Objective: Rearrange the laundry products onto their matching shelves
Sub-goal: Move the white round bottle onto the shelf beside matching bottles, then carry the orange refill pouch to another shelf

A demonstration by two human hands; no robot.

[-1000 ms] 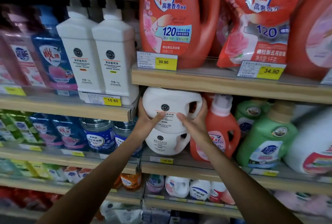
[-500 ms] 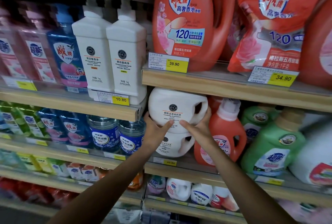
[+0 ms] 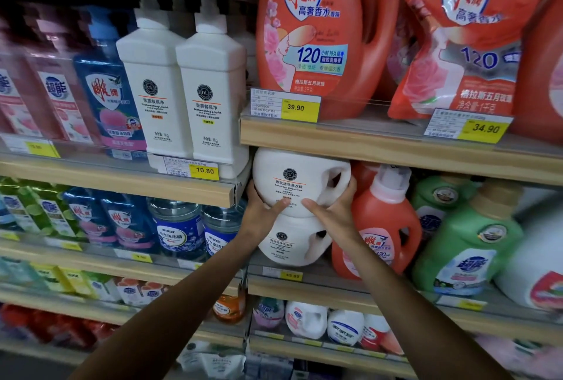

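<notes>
A white round laundry-capsule jug point(image 3: 292, 175) sits stacked on a second identical white jug point(image 3: 292, 242) at the left end of the middle right shelf point(image 3: 396, 294). My left hand point(image 3: 262, 212) presses on the upper jug's lower left side, thumb across its front. On the jug's lower right side is my right hand point(image 3: 335, 209), with fingers near the handle cut-out. Both hands grip the upper jug, which stands upright just under the shelf above.
An orange detergent bottle point(image 3: 384, 227) stands right beside the jugs, green bottles point(image 3: 469, 245) further right. Above are a large orange jug point(image 3: 323, 35) and a refill pouch point(image 3: 457, 44). Two white pump bottles point(image 3: 182, 90) stand on the left shelf, blue jars point(image 3: 179, 227) below.
Both hands stay on the upper white jug, which sits slightly deeper under the shelf. The view has shifted a little, so everything appears further right and lower.
</notes>
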